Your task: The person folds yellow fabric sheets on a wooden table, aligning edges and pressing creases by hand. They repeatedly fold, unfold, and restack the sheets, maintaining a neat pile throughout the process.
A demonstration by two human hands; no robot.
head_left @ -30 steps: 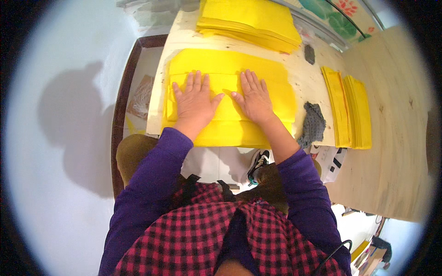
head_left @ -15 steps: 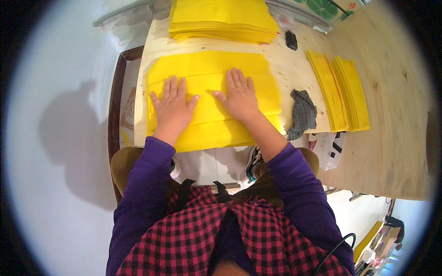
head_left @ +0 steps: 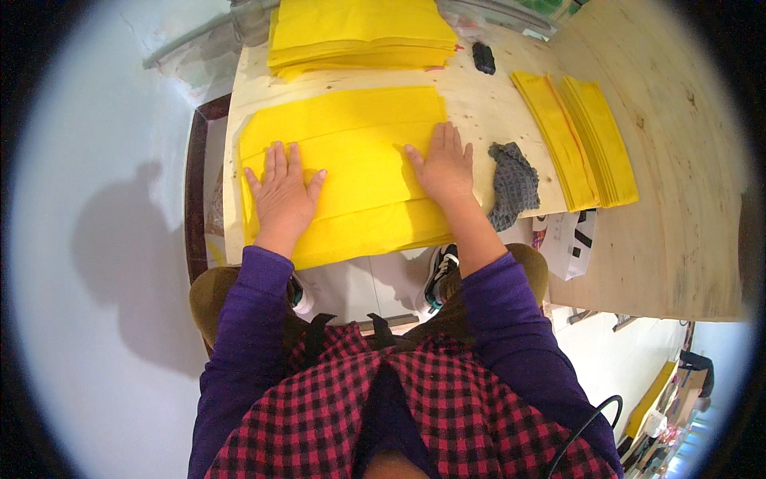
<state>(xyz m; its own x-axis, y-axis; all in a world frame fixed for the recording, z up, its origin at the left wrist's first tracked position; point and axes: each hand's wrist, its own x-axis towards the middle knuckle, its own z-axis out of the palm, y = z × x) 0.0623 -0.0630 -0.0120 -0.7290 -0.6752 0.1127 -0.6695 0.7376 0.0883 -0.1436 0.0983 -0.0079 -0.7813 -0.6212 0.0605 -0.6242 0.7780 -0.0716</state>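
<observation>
The person's left hand [head_left: 285,191] lies palm down, fingers a little fanned and thumb stuck out, on the left part of a folded yellow cloth [head_left: 359,164]. The right hand [head_left: 445,172] is flat too, its fingers close together and pointing away from the body, the thumb out over the cloth; it sits right at the cloth's right-hand edge, and neither hand is pinching anything that I can see. The cloth is spread along the near side of a pale wooden table [head_left: 475,108], with crease lines running across it. Just to the right of the right hand I see a crumpled grey rag [head_left: 513,185], and past that two narrow yellow bundles [head_left: 602,144] side by side, against a tall wooden board [head_left: 678,184]. Toward the back of the table stands a thick yellow stack [head_left: 363,32], with a small black object [head_left: 483,57] to its right. A white bag [head_left: 573,249] shows below the table's right end, and under the near edge I spot a dark shoe [head_left: 440,275] on the pale floor [head_left: 347,283]
</observation>
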